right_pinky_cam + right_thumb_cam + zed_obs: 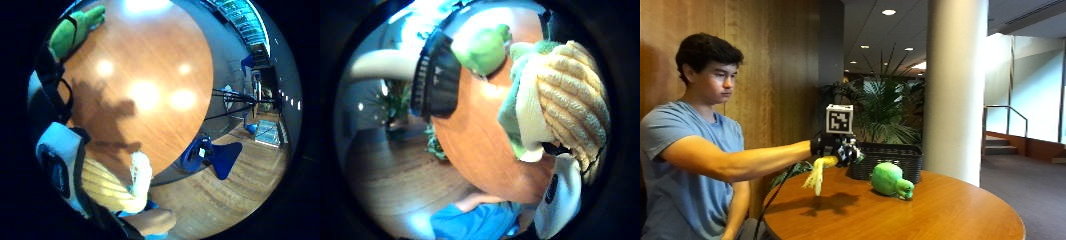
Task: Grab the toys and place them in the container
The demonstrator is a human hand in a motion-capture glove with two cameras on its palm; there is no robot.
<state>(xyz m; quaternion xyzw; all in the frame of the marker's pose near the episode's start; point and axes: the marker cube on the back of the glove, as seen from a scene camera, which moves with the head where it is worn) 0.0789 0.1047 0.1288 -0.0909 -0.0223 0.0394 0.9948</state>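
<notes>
Aloft, right hand (833,148) grips dangling yellow toy (817,176).

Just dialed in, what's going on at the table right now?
A person's gloved right hand holds a yellow knitted toy in the air above the round wooden table, short of the black basket at the table's far side. A green plush toy lies on the table in front of the basket, not yet picked up.
</notes>
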